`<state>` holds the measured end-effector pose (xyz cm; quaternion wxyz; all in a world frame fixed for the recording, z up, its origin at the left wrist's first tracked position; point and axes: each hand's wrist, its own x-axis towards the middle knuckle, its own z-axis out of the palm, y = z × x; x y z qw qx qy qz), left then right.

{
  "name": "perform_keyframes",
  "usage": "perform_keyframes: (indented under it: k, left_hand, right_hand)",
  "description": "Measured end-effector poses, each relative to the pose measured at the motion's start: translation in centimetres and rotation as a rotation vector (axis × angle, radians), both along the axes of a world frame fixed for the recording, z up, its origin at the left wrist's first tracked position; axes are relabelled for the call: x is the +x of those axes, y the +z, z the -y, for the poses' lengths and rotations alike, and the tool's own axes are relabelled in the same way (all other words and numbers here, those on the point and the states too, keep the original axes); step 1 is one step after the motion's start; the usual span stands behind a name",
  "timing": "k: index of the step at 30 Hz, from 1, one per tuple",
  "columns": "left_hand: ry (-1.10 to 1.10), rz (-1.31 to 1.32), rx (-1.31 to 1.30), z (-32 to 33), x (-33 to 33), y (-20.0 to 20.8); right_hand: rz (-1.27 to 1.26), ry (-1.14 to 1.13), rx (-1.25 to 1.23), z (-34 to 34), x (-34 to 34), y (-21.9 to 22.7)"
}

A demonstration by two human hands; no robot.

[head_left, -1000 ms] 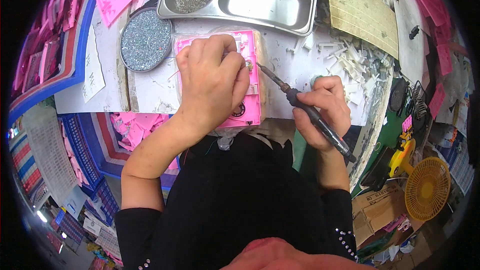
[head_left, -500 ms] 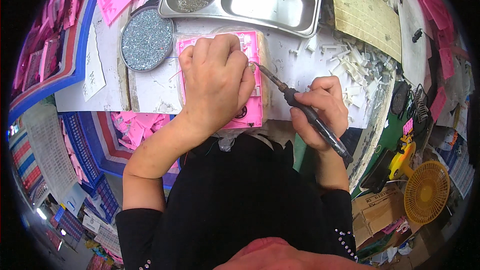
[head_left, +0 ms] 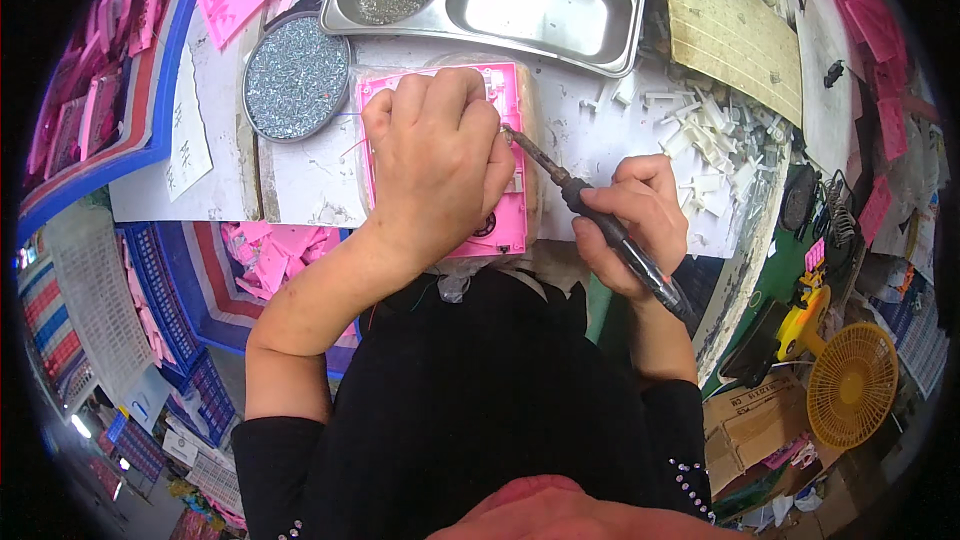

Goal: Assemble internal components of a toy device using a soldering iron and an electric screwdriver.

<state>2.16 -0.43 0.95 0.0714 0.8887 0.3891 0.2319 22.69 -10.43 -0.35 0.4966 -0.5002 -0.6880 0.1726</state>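
Note:
A pink plastic casing (head_left: 511, 205) lies on a padded, plastic-wrapped block on the bench in front of me. My left hand (head_left: 435, 145) rests over it with fingers curled together; what they pinch is hidden beneath the hand. Thin blue and red wires (head_left: 352, 148) stick out to the left of that hand. My right hand (head_left: 645, 220) is closed round the dark handle of a soldering iron (head_left: 618, 237). The iron's tip meets the casing near its right side, beside a small metal part, just right of my left fingers.
A steel compartment tray (head_left: 480, 41) with small metal parts stands behind the casing. Left of it is a round dish (head_left: 296, 78) of screws. White plastic pieces (head_left: 705, 155) lie in a heap at right. A blue-edged bin (head_left: 160, 145) holds pink parts; a yellow fan (head_left: 852, 385) stands lower right.
The iron and my right hand have shifted slightly to the left, the tip staying at nearly the same spot on the casing. My left hand has barely moved.

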Motion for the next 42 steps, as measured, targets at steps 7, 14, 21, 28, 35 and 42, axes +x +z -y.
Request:
perform_keyframes:
  k: [7,14,21,28,35,42]
  left_hand:
    - [0.007,-0.009,0.013,0.0,0.1,0.1]
    - [-0.001,-0.004,0.022,0.0,0.1,0.1]
    - [-0.001,-0.007,0.018,0.0,0.1,0.1]
    - [0.001,0.002,0.031,0.0,0.2,0.1]
    - [0.004,-0.017,0.021,0.0,0.2,0.1]
    - [0.003,-0.059,0.028,0.1,0.1,0.4]
  right_hand:
    - [-0.033,-0.013,-0.01,1.0,0.8,-0.1]
    - [-0.026,-0.019,0.036,0.4,0.5,0.1]
    - [0.017,0.002,0.039,-0.1,-0.1,-0.2]
    - [-0.013,-0.022,0.038,0.3,0.5,0.1]
    - [-0.003,-0.023,0.044,0.3,0.5,0.1]
    - [-0.012,-0.05,0.062,0.4,0.8,0.2]
